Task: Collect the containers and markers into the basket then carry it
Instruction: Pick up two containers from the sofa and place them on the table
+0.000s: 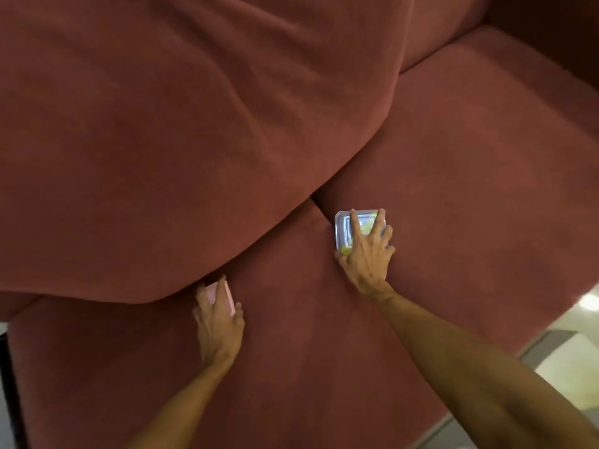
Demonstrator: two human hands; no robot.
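A small square blue-lidded container (343, 228) with yellow contents lies on the red sofa seat (453, 189), beside the seam between two seat cushions. My right hand (368, 254) is spread over its lid, fingers wrapped on its edges. A small pink container (214, 291) sits where the seat meets the big back cushion (162, 140). My left hand (218, 322) is closed over it, hiding most of it. No basket or markers are in view.
The dark red sofa fills nearly the whole view. Its large back cushion bulges over the seat at the left. A pale tiled floor (570, 367) shows past the seat's front edge at the lower right.
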